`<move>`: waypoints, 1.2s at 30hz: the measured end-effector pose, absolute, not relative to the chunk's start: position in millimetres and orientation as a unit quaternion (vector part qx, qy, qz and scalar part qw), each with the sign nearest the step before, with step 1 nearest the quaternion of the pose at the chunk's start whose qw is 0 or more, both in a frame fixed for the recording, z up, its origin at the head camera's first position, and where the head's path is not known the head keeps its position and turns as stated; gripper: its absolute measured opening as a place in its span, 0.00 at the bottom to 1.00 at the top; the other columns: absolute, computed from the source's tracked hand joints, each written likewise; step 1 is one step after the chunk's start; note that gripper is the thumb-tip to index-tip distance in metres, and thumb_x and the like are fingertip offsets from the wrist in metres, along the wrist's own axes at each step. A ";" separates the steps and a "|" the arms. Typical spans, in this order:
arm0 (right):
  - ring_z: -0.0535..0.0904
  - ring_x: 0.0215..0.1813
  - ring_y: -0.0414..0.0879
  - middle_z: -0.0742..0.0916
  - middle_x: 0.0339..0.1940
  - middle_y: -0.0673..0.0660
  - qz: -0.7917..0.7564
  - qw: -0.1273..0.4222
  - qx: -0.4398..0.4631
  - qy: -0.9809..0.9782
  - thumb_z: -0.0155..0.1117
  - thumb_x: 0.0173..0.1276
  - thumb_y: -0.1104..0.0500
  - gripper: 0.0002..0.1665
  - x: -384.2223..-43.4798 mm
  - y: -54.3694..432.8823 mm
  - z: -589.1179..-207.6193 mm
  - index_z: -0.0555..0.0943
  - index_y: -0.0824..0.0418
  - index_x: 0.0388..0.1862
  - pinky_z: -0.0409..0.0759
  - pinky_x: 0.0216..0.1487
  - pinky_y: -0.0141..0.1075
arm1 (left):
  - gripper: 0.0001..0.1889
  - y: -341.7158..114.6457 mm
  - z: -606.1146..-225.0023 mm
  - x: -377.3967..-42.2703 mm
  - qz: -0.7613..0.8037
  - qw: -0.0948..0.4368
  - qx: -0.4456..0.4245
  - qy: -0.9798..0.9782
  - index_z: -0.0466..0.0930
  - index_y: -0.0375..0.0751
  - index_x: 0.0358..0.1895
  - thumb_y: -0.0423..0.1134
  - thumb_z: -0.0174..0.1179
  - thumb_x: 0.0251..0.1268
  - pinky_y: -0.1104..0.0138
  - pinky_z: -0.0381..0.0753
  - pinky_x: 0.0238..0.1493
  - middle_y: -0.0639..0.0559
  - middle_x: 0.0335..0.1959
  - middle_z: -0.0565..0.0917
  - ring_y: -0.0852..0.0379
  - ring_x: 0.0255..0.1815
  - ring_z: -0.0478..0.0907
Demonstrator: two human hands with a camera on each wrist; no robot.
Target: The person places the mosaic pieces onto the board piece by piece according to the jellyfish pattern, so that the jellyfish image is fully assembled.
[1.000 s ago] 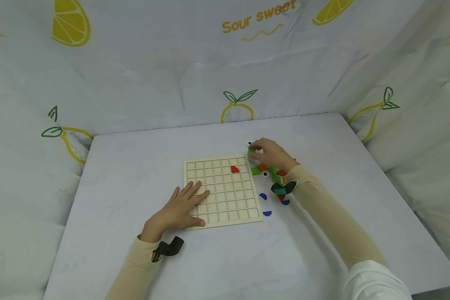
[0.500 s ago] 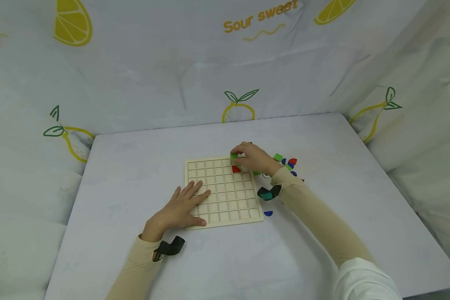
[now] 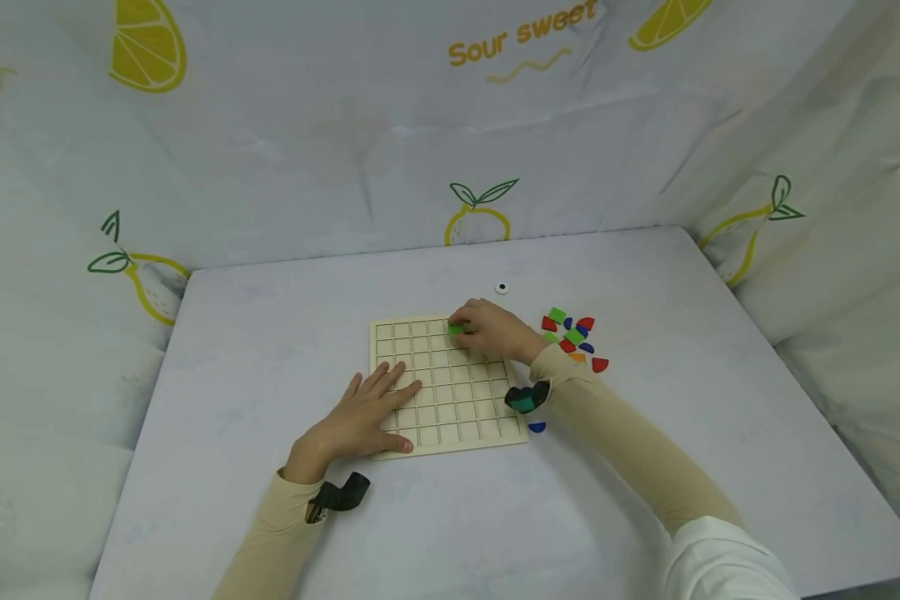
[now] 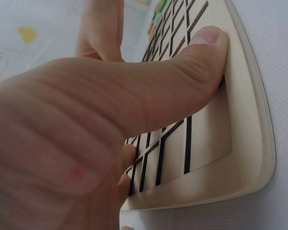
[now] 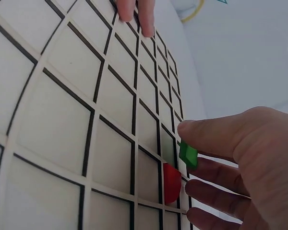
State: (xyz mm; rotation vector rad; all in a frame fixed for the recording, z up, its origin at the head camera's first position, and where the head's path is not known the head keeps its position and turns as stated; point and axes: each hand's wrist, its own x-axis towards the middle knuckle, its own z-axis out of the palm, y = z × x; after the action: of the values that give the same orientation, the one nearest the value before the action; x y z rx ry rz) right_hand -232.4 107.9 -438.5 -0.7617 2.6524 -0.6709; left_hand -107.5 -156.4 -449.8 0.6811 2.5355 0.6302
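Observation:
A pale wooden grid board (image 3: pixel 450 387) lies on the white table. My left hand (image 3: pixel 356 417) rests spread on its lower left part, and in the left wrist view the thumb (image 4: pixel 201 62) presses on the rim. Over the board's far edge, my right hand (image 3: pixel 491 329) pinches a green square tile (image 3: pixel 456 330) between thumb and fingers. In the right wrist view that green tile (image 5: pixel 187 155) hangs just above the grid, beside a red quarter-round piece (image 5: pixel 171 183) set in a cell. The head view hides the red piece behind my right hand.
Right of the board lies a loose cluster of green tiles (image 3: pixel 557 315), red pieces (image 3: pixel 600 365) and blue half-rounds (image 3: pixel 586 347). A white eye piece (image 3: pixel 502 288) sits beyond the board's far right corner. One blue half-round (image 3: pixel 537 427) lies near the right edge.
My right hand has taken up the green tile from right of the board and carried it left over the far rows. My left hand has stayed in place.

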 end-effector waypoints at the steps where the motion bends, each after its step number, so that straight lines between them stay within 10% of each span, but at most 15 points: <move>1: 0.79 0.53 0.48 0.85 0.54 0.56 -0.231 0.149 -0.269 0.923 0.66 0.73 0.52 0.23 -231.8 107.4 -439.2 0.82 0.60 0.62 0.80 0.58 0.43 | 0.48 -156.4 -449.7 -107.5 0.227 0.219 0.246 0.916 0.57 0.50 0.81 0.55 0.71 0.59 0.36 0.34 0.81 0.43 0.85 0.43 0.38 0.86 0.35; 36: 0.77 0.53 0.50 0.86 0.55 0.57 -0.171 0.132 -0.292 0.932 0.67 0.71 0.51 0.22 -227.1 101.5 -440.3 0.84 0.59 0.60 0.79 0.56 0.43 | 0.48 -157.7 -450.6 -108.0 0.226 0.219 0.247 0.917 0.57 0.51 0.81 0.55 0.70 0.60 0.36 0.34 0.81 0.43 0.85 0.43 0.39 0.86 0.34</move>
State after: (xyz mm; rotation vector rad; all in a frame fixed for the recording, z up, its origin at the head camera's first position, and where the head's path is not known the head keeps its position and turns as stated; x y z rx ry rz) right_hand -227.1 101.5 -440.3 -0.8461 2.7043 -0.4954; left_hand -108.0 -157.7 -450.6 0.6831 2.5366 0.6265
